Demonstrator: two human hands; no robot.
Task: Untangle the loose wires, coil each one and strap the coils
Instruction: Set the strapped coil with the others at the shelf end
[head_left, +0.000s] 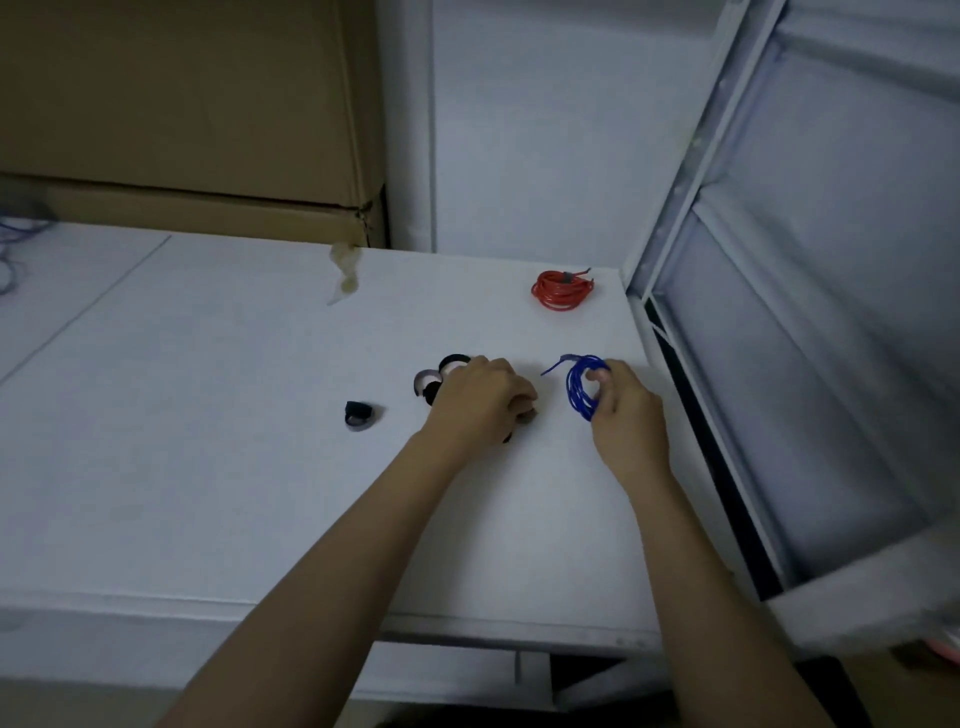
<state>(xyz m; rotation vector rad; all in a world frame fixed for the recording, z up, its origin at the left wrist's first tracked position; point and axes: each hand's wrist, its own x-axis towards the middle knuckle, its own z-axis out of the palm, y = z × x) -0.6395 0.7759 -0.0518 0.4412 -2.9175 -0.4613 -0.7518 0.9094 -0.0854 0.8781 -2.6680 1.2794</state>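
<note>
The right hand (626, 408) pinches the blue coil (584, 387), held upright near the table's (208, 441) right edge. The left hand (485, 400) curls down over the pile of straps (441, 376) (whether it grips one I cannot tell). Strapping looks next: free one strap, wrap the coil. The red coil (562, 289) sits strapped at the far right corner; open table lies left.

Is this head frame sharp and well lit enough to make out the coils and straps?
Head view: dim, bluish light, no glare; wide-angle bending at the shelf frame. The red coil and blue coil read clearly; the straps under the left hand look soft and partly hidden. The right hand is slightly blurred.
</note>
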